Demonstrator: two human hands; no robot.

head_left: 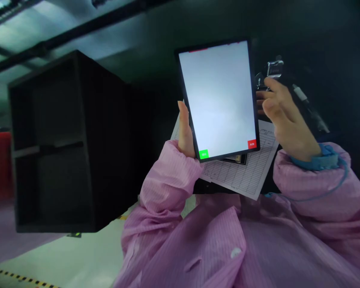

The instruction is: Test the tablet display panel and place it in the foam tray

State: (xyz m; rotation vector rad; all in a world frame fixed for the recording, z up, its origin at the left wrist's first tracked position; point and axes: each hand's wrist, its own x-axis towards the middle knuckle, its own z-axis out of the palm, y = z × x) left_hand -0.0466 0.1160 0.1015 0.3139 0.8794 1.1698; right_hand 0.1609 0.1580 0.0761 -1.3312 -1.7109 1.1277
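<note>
My left hand (186,134) grips the left edge of a tablet (220,100), its thumb up along the frame and its other fingers hidden behind. The tablet's lit screen is nearly blank white, with a green box at the lower left and a red one at the lower right. By the right edge hovers my right hand (288,116), thumb and fingers apart; some fingertips pass behind the tablet. Printed table sheets (252,180) lie below the tablet. A small dark flat object (243,159) on them is mostly covered.
A black two-compartment box (87,152) stands at the left. Beyond my right hand lie a shiny clear-and-silver item (275,69) and a pen (310,108) on the dark table. A blue wrist strap (321,159) with a cord circles my right wrist. Something red (0,164) is far left.
</note>
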